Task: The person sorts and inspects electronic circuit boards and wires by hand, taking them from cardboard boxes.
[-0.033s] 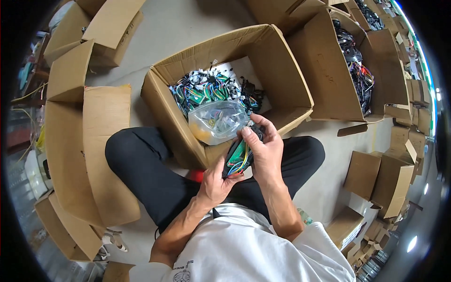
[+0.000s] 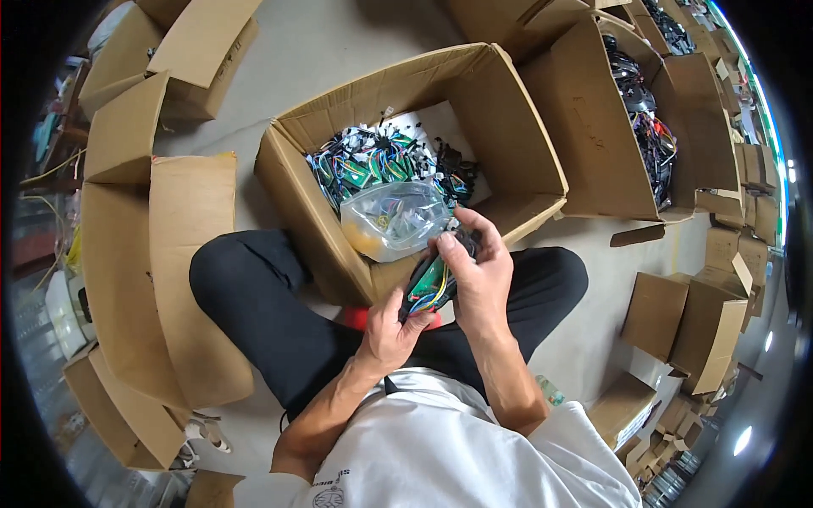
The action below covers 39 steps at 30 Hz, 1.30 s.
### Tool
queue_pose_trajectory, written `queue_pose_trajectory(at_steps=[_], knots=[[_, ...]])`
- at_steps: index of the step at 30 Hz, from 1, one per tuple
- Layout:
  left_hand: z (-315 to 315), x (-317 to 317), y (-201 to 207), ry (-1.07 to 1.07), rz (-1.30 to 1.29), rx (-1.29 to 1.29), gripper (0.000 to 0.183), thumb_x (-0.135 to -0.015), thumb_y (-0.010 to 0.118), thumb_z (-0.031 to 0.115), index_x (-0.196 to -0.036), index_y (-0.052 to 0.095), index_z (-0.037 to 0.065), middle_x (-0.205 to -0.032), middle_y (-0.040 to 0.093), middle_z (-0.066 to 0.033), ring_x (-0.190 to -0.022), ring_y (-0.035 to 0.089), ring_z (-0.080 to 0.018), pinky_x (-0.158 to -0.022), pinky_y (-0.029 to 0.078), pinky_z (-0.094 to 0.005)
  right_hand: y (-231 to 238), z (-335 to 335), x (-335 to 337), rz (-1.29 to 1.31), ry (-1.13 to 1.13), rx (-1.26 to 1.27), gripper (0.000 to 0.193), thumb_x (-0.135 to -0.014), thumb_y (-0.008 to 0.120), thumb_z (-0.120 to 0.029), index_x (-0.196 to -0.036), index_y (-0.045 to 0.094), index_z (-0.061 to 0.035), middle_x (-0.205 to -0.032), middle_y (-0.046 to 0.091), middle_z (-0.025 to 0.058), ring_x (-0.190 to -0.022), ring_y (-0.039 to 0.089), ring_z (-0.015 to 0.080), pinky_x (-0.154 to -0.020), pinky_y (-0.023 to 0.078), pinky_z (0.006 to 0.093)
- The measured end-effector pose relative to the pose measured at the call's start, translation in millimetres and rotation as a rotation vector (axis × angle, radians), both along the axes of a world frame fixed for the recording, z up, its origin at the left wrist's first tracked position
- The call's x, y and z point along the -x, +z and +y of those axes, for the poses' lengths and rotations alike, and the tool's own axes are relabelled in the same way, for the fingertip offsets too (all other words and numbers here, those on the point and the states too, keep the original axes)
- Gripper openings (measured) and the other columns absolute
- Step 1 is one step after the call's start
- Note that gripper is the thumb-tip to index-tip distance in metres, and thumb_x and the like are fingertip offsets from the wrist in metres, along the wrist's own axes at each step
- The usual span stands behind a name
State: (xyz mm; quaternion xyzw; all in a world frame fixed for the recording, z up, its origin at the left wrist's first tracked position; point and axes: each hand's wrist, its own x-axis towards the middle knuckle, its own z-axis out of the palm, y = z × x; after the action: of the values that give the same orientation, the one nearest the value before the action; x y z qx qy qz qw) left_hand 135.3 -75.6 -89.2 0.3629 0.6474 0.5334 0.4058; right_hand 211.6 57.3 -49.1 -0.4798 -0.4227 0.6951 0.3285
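Observation:
Between my two hands, above my lap, is a black casing with a green circuit board point(image 2: 429, 279) and thin coloured wires in it. My left hand point(image 2: 391, 326) is closed on its lower end, thumb near the wires. At the upper end my right hand point(image 2: 481, 269) grips it, thumb pressed on top. Just beyond stands a large cardboard box point(image 2: 517, 135). Inside it lie several green circuit boards point(image 2: 360, 172) with coloured wires and white connectors, and dark wired parts point(image 2: 455, 173). A clear plastic bag point(image 2: 398, 222) with small yellowish pieces rests at the box's near side.
An open cardboard box point(image 2: 118, 288) stands at my left. At the far right, another box point(image 2: 593, 127) holds black parts and coloured cables point(image 2: 654, 144). More cardboard boxes point(image 2: 707, 330) stand to the right. Something red point(image 2: 356, 317) shows beneath my hands.
The casing and both hands have shifted very slightly, with the board tilted a little differently. Both hands still hold it.

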Motion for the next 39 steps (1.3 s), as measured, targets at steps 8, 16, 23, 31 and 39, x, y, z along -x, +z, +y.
queue_pose_trajectory(at_steps=[8, 16, 23, 31, 39], knots=[[-14.1, 27.1, 1.3, -0.268, -0.406, 0.125, 0.052, -0.101, 0.061, 0.024, -0.142, 0.043, -0.003, -0.115, 0.064, -0.0088, -0.102, 0.061, -0.0127, -0.091, 0.048, -0.0266, -14.6, -32.4, -16.1, 0.048, 0.121, -0.078, 0.058, -0.084, 0.076, -0.004, -0.134, 0.046, 0.0034, -0.101, 0.069, 0.0126, -0.094, 0.067, 0.017, -0.086, 0.054, 0.0306], [-35.2, 53.8, -19.3, 0.282, -0.497, 0.087, 0.036, -0.101, 0.06, 0.026, -0.119, 0.049, -0.003, -0.099, 0.068, -0.0126, -0.086, 0.065, -0.016, -0.08, 0.053, -0.0294, -162.5, 101.7, 57.0, -0.643, 1.143, -0.469, 0.024, -0.095, 0.064, -0.017, -0.112, 0.069, -0.0016, -0.101, 0.071, 0.018, -0.092, 0.07, 0.0264, -0.084, 0.055, 0.0365], [-42.6, 64.6, -18.5, 0.473, -0.413, -0.009, 0.043, -0.101, 0.061, 0.028, -0.125, 0.047, -0.006, -0.101, 0.067, -0.0148, -0.086, 0.066, -0.0189, -0.08, 0.053, -0.0322, -324.6, 77.6, 66.4, -1.051, 1.585, -0.935, 0.014, -0.085, 0.063, -0.013, -0.094, 0.073, -0.0096, -0.099, 0.072, 0.0164, -0.091, 0.071, 0.0324, -0.077, 0.058, 0.0446], [-51.0, 72.7, -14.0, 0.579, -0.585, -0.102, 0.035, -0.102, 0.06, 0.027, -0.119, 0.053, -0.003, -0.106, 0.068, -0.0164, -0.084, 0.067, -0.0195, -0.078, 0.053, -0.0323, -303.3, 76.1, 61.8, -1.023, 1.414, -0.844, 0.022, -0.088, 0.058, -0.022, -0.093, 0.074, -0.0069, -0.091, 0.073, 0.0178, -0.087, 0.072, 0.0354, -0.076, 0.059, 0.0461], [-66.9, 51.8, 22.3, 0.539, -0.471, -0.154, 0.038, -0.101, 0.061, 0.03, -0.121, 0.054, -0.001, -0.106, 0.068, -0.0141, -0.087, 0.067, -0.0183, -0.08, 0.054, -0.0318, -305.9, 60.7, 78.2, -1.107, 1.539, -0.914, 0.021, -0.087, 0.058, -0.014, -0.095, 0.076, -0.0093, -0.1, 0.074, 0.0158, -0.097, 0.072, 0.0322, -0.084, 0.057, 0.0419]])
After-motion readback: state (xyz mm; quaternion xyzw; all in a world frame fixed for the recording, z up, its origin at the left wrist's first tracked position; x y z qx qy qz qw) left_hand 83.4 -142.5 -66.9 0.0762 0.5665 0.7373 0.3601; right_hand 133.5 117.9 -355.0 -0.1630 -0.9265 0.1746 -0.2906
